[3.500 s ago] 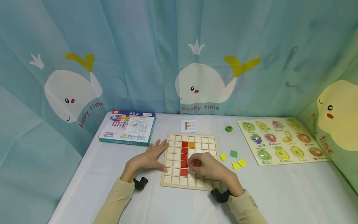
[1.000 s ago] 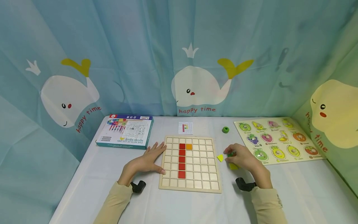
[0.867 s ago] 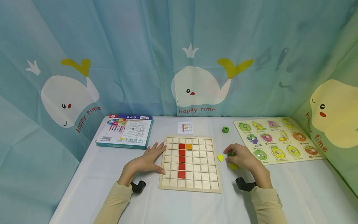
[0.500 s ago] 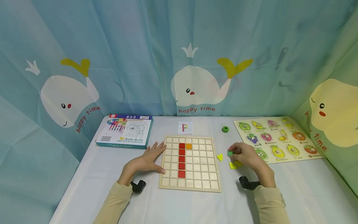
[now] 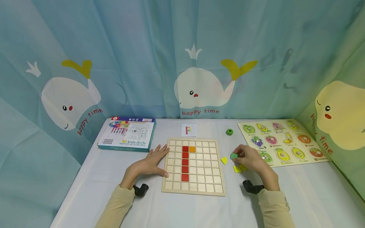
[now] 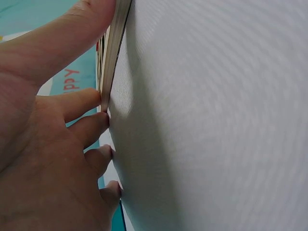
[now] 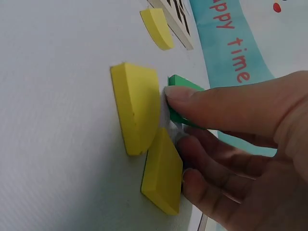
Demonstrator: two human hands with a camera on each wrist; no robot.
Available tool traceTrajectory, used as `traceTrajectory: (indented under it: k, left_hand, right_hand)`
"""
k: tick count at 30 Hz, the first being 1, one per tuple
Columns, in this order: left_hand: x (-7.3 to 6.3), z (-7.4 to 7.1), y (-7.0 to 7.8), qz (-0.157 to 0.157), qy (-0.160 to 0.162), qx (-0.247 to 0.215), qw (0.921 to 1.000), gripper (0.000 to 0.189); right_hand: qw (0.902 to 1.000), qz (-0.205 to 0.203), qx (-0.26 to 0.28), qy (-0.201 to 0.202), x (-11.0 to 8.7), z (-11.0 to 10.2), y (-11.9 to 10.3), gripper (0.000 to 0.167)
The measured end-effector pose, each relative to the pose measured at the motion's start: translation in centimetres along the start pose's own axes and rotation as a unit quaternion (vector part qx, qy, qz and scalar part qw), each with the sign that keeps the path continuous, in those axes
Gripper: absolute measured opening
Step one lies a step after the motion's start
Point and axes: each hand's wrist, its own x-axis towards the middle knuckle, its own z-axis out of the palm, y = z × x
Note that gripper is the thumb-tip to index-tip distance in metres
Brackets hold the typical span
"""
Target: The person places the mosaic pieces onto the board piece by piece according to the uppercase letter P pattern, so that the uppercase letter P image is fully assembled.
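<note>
In the head view a wooden grid board (image 5: 194,186) lies on the table, with a column of red square tiles (image 5: 185,162) and one orange tile (image 5: 192,149) in its cells. My left hand (image 5: 149,163) is spread at the board's left edge, fingers extended, thumb touching the frame. Right of the board, my right hand (image 5: 251,158) pinches a green tile (image 5: 233,156) between thumb and fingers. The right wrist view shows the green tile partly hidden behind the thumb. Beside that hand lie yellow pieces (image 7: 137,108), some with a curved edge; another yellow piece (image 5: 224,161) sits nearer the board.
A small printed grid card (image 5: 188,130) lies behind the board. At the back left is a boxed bead set (image 5: 128,134). A green bead (image 5: 229,131) stands behind my right hand, and a fruit puzzle board (image 5: 288,142) is on the right. Curtains enclose the table.
My right hand moved from the board to the loose pieces on the right. It took the green tile, which now shows tilted in its fingertips. My left hand stays at the board's edge.
</note>
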Motion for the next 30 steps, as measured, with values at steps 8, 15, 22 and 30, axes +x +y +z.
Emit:
traceTrajectory:
  k: [8, 15, 22, 30]
  left_hand:
    - [0.2, 0.2, -0.3, 0.002, 0.000, 0.003, 1.0000, 0.113]
    - [0.2, 0.1, -0.2, 0.002, -0.001, 0.005, 1.0000, 0.112]
    - [0.1, 0.1, -0.2, 0.000, -0.002, 0.000, 1.0000, 0.112]
    - [0.0, 0.1, -0.1, 0.000, -0.001, 0.001, 1.0000, 0.112]
  right_hand:
    - [0.9981, -0.049, -0.013, 0.033, 0.1, 0.4, -0.4, 0.012]
    - [0.9963, -0.061, 0.037, 0.047, 0.4, 1.0, -1.6, 0.013]
    - [0.9943, -0.068, 0.063, 0.052, 0.6, 1.6, -2.1, 0.017]
    - [0.9942, -0.064, 0.065, 0.057, 0.4, 2.0, -3.0, 0.027]
